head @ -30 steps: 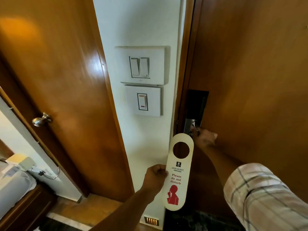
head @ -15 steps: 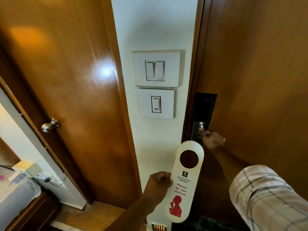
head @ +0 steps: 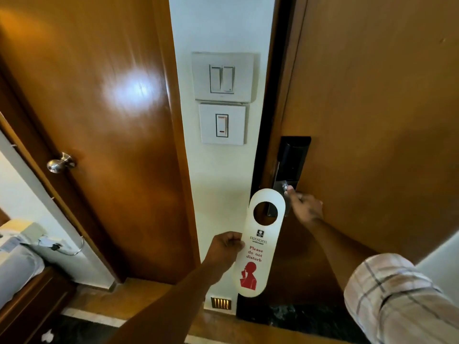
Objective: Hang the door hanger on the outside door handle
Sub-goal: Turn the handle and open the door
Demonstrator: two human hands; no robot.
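A white "Please do not disturb" door hanger (head: 258,256) with a round hole and a red figure is held upright by my left hand (head: 227,245), which pinches its left edge. My right hand (head: 306,208) grips the inside handle (head: 285,188) of the wooden entrance door (head: 372,108) on the right, below a black lock plate (head: 293,160). The hanger's top overlaps the door edge just left of my right hand. The outside handle is hidden behind the door.
Two white switch plates (head: 223,78) sit on the white wall strip between the doors. A second wooden door (head: 99,108) with a round metal knob (head: 59,163) stands at left. A small vent (head: 221,303) lies at floor level. White items lie at lower left.
The view has shifted so the doors and switches sit further right and lower. My right hand stays on the handle; my left hand keeps the hanger beside it.
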